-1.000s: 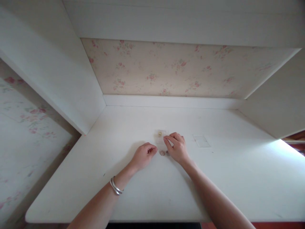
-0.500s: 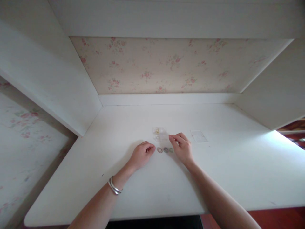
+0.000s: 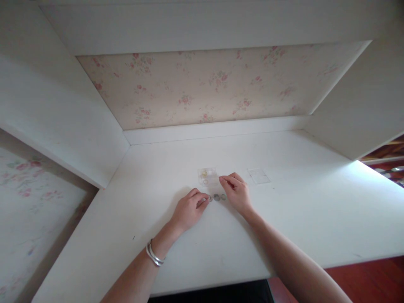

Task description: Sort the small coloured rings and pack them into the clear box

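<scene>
A row of small round rings lies on the white desk. My left hand [image 3: 189, 210], with a silver bangle at the wrist, closes its thumb and forefinger at the leftmost ring [image 3: 211, 198], which is partly covered by the fingertips. Beside it lie a dark grey ring [image 3: 216, 197] and a greenish-grey ring [image 3: 224, 197]. Just behind the row sits a clear plastic box [image 3: 213, 179] with a gold-coloured ring [image 3: 204, 173] and a pale ring [image 3: 205, 182] inside. My right hand [image 3: 236, 193] pinches the right edge of this box.
A flat clear plastic lid [image 3: 259, 176] lies on the white desk [image 3: 205, 252] to the right of my right hand. White panels stand at both sides, and a floral-papered wall [image 3: 205, 88] closes the back. The desk's front edge is near me.
My left hand has moved slightly right, its fingers reaching the leftmost ring. My right hand stays at the box. The whole view has shifted and tilted a little.
</scene>
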Available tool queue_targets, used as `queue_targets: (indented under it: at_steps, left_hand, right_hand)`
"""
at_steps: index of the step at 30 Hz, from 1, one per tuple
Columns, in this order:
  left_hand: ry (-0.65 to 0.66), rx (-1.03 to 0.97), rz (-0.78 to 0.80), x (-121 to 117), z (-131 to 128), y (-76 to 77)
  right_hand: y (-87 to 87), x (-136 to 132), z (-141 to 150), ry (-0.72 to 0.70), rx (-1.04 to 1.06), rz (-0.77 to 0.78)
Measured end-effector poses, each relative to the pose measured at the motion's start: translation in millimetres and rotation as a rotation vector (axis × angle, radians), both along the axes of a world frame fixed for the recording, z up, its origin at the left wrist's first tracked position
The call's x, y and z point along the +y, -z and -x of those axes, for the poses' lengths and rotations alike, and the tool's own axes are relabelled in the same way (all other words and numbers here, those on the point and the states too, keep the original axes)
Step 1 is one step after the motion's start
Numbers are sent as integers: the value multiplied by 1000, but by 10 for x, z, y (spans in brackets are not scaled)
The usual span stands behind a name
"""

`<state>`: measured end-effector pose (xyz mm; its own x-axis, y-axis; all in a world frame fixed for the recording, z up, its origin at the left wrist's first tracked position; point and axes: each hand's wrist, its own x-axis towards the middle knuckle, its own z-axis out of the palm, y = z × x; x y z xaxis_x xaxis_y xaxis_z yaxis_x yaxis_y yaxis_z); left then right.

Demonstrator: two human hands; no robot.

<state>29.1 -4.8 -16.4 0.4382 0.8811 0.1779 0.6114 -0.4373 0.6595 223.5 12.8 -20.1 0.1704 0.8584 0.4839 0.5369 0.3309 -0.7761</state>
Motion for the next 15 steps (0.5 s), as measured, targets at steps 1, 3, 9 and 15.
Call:
queue_targets:
  at_steps: [1,3,9,15]
  left_hand:
    - [-4,26,-14,-6,-13,2]
    - [-14,88,-45,-16,-35,2]
    - [-14,217,-105,-24,-56,-6]
    - [-25,98,-23,-7,-39,13]
  right_hand:
    - [3,-1,2,-5,2,3]
    - [9,-2,7,-18,4,10]
    - [13,-6,9,-41,-7,39]
    - [-7,-16,6,-57,-28,52]
